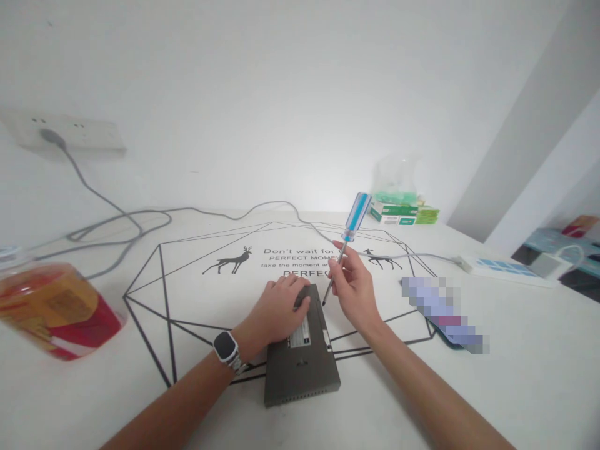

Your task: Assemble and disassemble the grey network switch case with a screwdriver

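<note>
A flat dark grey device case (300,375), much like a small network switch, lies on the table with a white label and vent slots along its near side. My left hand (284,309), with a watch on the wrist, grips its far part, the thumb over the top and the fingers at the left. My right hand (354,284) pinches the shaft of a screwdriver (357,215) with a clear and blue handle. The handle points up, and the tip hangs close to the case's right edge; I cannot tell whether they touch.
A red and yellow package (60,312) stands at the left. A phone-like object (440,315), partly pixelated, lies at the right. Beyond it are a white power strip (506,270) and green and white boxes (398,212). A grey cable (187,210) runs from the wall socket (70,131).
</note>
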`<action>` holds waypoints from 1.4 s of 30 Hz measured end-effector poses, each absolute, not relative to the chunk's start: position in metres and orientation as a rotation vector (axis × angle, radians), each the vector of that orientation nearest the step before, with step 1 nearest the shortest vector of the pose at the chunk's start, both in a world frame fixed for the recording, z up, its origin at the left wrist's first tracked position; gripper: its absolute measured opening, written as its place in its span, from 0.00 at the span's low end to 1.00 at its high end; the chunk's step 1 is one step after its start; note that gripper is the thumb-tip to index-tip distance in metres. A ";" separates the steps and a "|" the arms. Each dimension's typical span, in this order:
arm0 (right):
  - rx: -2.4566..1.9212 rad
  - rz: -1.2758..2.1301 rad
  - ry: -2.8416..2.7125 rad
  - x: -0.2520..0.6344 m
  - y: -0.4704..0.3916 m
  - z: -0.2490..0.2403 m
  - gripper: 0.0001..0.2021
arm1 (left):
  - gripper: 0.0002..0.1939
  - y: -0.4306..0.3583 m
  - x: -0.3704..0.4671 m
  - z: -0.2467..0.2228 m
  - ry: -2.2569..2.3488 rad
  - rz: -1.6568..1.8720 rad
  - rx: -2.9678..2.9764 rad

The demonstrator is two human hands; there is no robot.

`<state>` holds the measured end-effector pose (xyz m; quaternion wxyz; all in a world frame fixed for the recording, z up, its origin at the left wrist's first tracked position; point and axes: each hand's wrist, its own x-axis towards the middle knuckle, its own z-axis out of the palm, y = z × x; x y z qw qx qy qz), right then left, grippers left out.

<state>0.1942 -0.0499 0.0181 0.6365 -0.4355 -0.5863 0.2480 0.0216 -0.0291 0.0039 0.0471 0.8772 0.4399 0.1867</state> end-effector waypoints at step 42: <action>-1.034 0.516 -1.549 0.192 -0.051 0.024 0.12 | 0.16 0.000 0.030 0.006 0.871 0.555 2.767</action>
